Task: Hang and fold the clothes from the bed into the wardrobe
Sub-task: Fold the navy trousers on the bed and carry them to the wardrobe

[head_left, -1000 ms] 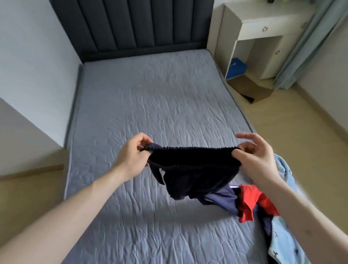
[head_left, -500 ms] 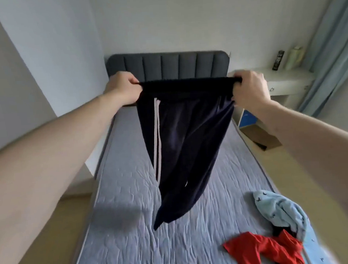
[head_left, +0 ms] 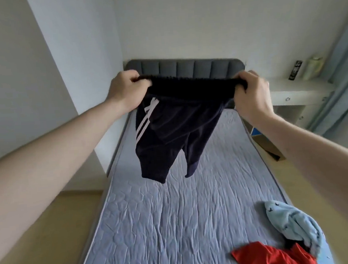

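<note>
Trousers shaken out, legs now apart.
Left hand and right hand gripped the waistband above the bed, ready for folding.

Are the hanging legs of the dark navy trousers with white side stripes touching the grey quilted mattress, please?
No, the dark navy trousers hang clear above the mattress.
</note>
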Motion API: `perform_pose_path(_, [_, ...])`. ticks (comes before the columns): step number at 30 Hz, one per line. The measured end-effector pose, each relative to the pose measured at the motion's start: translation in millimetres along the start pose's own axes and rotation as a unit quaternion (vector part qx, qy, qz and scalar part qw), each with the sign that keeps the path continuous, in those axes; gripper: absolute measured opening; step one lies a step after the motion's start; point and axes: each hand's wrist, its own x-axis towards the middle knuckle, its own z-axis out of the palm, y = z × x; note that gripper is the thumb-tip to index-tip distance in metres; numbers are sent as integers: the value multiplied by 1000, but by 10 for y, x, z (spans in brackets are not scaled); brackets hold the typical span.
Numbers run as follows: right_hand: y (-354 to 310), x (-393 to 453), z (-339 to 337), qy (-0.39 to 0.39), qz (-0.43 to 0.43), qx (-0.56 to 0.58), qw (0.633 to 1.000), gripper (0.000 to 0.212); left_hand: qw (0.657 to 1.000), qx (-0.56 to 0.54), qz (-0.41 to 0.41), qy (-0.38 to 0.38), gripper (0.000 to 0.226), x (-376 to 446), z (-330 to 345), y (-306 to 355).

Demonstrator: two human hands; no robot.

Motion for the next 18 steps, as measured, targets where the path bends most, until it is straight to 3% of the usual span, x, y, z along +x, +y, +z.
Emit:
perform_pose_path(4, [525,-1215,365,-124,3,-6,992,21,988,99,-47,-111,32,-804,457,-1142])
perform_pose_path(8, [1199,-2650,799,-291,82,-33,953,23,954,176,-106,-218,26,-1860,1103,-2288])
perform_pose_path(12, [1723,-3929,1187,-443,162,-72,879,18,910,212,-178,-309,21,-2819,1784,-3352])
perform_pose_path(18, [2139,-5545,1486,-601,232,-115,756,24,860,240,-245,-379,20,-4057,2421,-4418])
